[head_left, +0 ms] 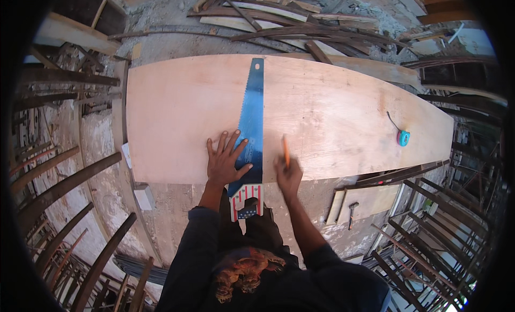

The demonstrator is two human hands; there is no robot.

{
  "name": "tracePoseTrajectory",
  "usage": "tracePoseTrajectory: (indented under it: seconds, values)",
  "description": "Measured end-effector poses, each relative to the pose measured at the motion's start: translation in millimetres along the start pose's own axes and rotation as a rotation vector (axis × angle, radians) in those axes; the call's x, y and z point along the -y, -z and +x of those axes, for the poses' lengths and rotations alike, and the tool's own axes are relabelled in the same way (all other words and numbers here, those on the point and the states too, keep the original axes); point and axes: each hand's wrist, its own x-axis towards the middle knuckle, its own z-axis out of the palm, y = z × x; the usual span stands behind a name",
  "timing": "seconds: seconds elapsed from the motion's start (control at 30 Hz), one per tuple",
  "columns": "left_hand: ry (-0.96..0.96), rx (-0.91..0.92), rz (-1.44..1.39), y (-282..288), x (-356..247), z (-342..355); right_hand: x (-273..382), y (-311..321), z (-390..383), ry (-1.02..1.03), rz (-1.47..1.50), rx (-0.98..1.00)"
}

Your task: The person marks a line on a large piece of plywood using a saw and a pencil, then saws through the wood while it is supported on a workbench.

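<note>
The saw (254, 119) lies flat across the plywood sheet (338, 111), its tip at the far edge and its handle (257, 191) overhanging the near edge. The left hand (222, 163), fingers spread, rests palm down on the sheet and saw. The right hand (289, 176) is closed around a pencil (286, 152) just right of the saw's straight edge. A tape measure (403, 138) lies farther right on the sheet. Wood strips (308, 32) lie piled beyond the far edge.

Saw (256, 113) across board (343, 119) before me | my left hand (223, 160) on saw and board | pencil (286, 152) in my right hand (289, 177), right of saw | tape measure (403, 138) farther right on board | timber (300, 31) beyond
</note>
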Motion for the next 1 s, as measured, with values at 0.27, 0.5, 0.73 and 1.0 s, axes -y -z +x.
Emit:
tracePoseTrajectory:
  seconds: [0.27,0.5,0.73,1.0]
  values:
    - [-0.075,-0.028,0.031,-1.3,-0.4,-1.3,-22.1,-1.4,-152.6,-0.404,0.066,0.308]
    - [-0.114,-0.156,-0.155,-20.0,5.6,-3.7,-43.8,-20.7,-171.5,-0.595,0.987,0.041]
    - [0.033,-0.093,-0.451,-12.9,26.0,-1.2,-87.2,73.8,-103.5,-0.577,0.392,-0.365]
    - [-0.03,0.207,-0.196,32.3,24.5,11.5,-162.8,168.8,40.2,-0.462,-0.034,-0.615]
